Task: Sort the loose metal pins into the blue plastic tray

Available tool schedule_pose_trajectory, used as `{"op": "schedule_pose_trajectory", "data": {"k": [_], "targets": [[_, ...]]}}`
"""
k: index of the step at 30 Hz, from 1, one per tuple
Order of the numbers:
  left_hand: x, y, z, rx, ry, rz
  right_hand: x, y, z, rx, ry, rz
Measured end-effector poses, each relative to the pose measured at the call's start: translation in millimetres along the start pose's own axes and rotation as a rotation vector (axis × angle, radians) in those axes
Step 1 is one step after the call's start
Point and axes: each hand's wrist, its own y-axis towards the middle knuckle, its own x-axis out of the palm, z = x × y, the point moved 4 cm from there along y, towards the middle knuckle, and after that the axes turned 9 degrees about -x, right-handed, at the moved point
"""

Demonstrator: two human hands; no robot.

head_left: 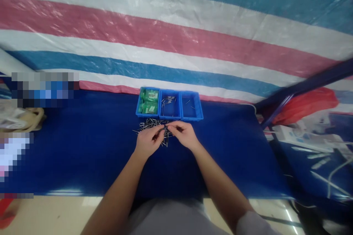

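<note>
My left hand (pixel 149 139) and my right hand (pixel 184 134) meet fingertip to fingertip over a pile of thin metal pins or rods (pixel 150 123) on the blue table. Both are closed in a pinch. Whatever lies between the fingertips is small and dark, too small to make out. Just beyond the pile stand three joined blue bins. Green packets (pixel 150 102) fill the left bin (pixel 137 108). Several of the thin metal pieces lie in the middle bin (pixel 170 116), and a few more in the right bin (pixel 197 112).
A striped plastic sheet (pixel 176 51) hangs behind the blue table (pixel 91 147). At the right, beyond a dark frame bar, are a red bag (pixel 311 104), a white power strip (pixel 298 136) and cables. A tan basket (pixel 35 119) stands at the left.
</note>
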Motion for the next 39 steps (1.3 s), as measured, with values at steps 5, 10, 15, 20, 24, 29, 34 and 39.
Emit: {"op": "schedule_pose_trajectory", "data": {"k": [5,10,15,20,24,29,34,39], "targets": [[-0.7,1.1,1.1,0.054,-0.01,0.01,9.4,-5.5,1.1,0.009,0.011,-0.085],[-2.5,2.7,2.3,0.023,-0.002,-0.013,9.2,-4.7,3.9,0.027,0.107,-0.044],[-3.9,4.3,2.5,-0.019,0.032,-0.045,7.0,-3.2,-1.5,-0.003,0.066,-0.015],[-4.2,4.1,3.2,0.02,0.045,-0.032,3.7,-3.1,-3.2,-0.049,0.013,0.034],[-2.8,2.9,2.5,0.039,0.049,-0.023,0.2,-3.0,-2.5,-0.092,-0.039,0.075],[-3.4,3.4,0.5,0.008,0.048,-0.006,-0.4,-2.7,-2.6,-0.085,-0.107,0.057],[-3.1,3.9,-0.4,-0.034,0.048,-0.017,3.5,-3.8,-1.0,-0.069,-0.047,-0.028],[-1.7,2.6,-4.6,-0.076,0.05,-0.011,3.5,-4.1,-2.3,-0.087,-0.072,-0.042]]}}
